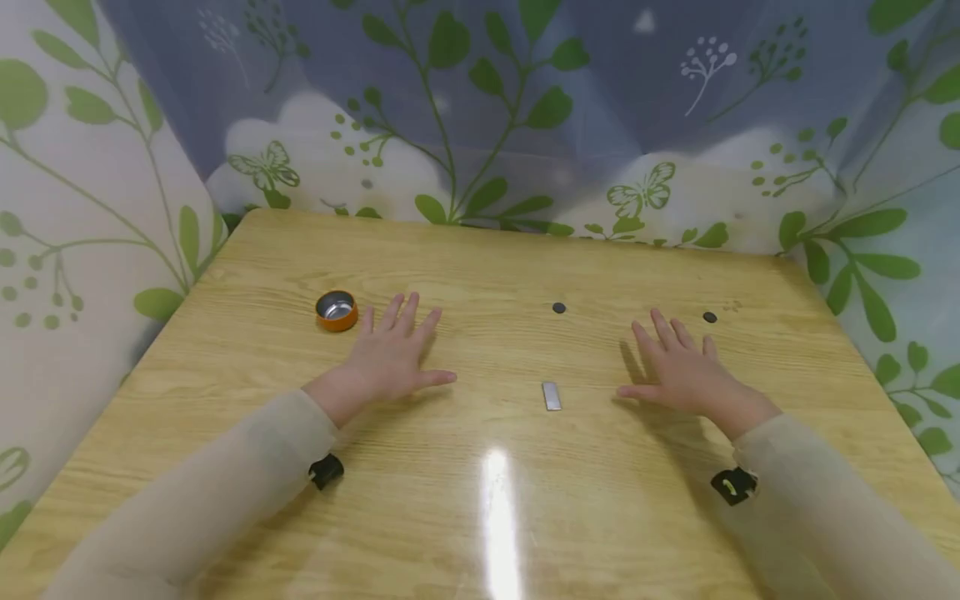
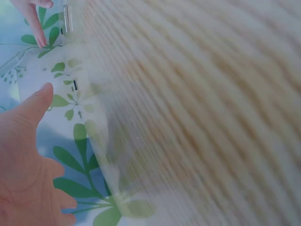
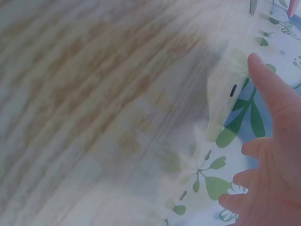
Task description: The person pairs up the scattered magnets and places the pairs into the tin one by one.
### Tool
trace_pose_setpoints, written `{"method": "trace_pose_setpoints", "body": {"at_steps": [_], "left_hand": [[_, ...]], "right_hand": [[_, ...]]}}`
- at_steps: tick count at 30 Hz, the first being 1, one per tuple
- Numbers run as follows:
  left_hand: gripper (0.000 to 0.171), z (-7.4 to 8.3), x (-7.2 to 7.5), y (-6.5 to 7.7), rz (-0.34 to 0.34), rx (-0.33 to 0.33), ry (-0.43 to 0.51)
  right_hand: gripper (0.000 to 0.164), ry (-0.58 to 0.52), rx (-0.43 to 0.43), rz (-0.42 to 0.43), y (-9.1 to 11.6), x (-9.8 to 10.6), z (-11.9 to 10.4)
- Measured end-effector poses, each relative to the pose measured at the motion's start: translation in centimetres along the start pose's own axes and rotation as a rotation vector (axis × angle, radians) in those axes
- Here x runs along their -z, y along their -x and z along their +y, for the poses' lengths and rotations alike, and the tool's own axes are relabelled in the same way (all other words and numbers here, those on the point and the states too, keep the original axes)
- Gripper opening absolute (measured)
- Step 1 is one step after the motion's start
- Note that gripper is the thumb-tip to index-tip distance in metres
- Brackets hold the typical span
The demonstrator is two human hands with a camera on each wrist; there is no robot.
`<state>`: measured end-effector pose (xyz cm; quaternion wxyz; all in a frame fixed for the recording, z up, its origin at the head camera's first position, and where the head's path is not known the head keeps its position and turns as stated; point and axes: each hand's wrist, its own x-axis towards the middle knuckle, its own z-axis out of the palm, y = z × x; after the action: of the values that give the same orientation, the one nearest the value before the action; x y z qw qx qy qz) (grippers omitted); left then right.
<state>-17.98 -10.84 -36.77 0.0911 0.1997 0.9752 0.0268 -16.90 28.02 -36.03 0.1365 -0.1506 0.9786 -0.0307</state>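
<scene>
My left hand [image 1: 386, 358] is spread over the table with straight fingers and holds nothing. Just left of its fingertips stands a small round orange bowl [image 1: 337, 311] with a bare metal inside. On the right, my right hand [image 1: 686, 371] is spread too, palm down, and grips nothing; its shadow falls on the wood beside it. Between the hands lies a small flat grey metal rectangle [image 1: 551, 396]. A dark round disc [image 1: 558, 307] lies farther back, and another dark disc [image 1: 710, 317] lies right by the right hand's fingertips.
The light wooden table [image 1: 420, 517] runs back to a leaf-patterned curtain [image 1: 487, 125], which also hangs along both sides. A bright light streak reflects off the table's front middle. Black straps with small devices sit at both wrists.
</scene>
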Motion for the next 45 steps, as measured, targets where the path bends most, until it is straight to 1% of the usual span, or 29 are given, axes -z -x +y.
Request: {"method": "trace_pose_setpoints", "body": {"at_steps": [9,16,21,25,27,32,36,42,45], "left_hand": [[0.092,0.0,0.4,0.0,0.012,-0.01,0.005],[0.085,0.0,0.7,0.0,0.014,-0.035,-0.006],[0.078,0.1,0.8,0.0,0.008,-0.045,0.009],[0.072,0.4,0.9,-0.2,0.01,-0.054,0.007],[0.068,0.6,0.9,-0.3,0.025,-0.074,0.0],[0.058,1.1,1.0,-0.4,0.078,-0.145,-0.006],[0.051,1.8,1.0,-0.7,0.098,-0.176,-0.002],[0.046,3.0,0.8,-1.0,0.089,-0.2,-0.045],[0.043,3.9,0.8,-1.3,0.06,-0.205,-0.075]], "right_hand": [[0.1,-0.006,0.046,0.026,0.6,0.0,0.7],[0.098,-0.016,0.101,0.046,1.0,0.1,1.7],[0.096,-0.064,0.112,0.025,1.2,0.3,2.4],[0.087,-0.11,0.102,-0.017,1.6,0.7,3.0],[0.079,-0.132,0.093,-0.03,2.0,1.1,3.3],[0.062,-0.121,0.094,-0.012,2.7,1.4,4.3],[0.051,-0.107,0.106,-0.005,3.3,1.3,5.6],[0.044,-0.122,0.1,-0.036,4.1,1.1,7.4],[0.046,-0.129,0.092,-0.066,4.5,1.0,8.3]]}}
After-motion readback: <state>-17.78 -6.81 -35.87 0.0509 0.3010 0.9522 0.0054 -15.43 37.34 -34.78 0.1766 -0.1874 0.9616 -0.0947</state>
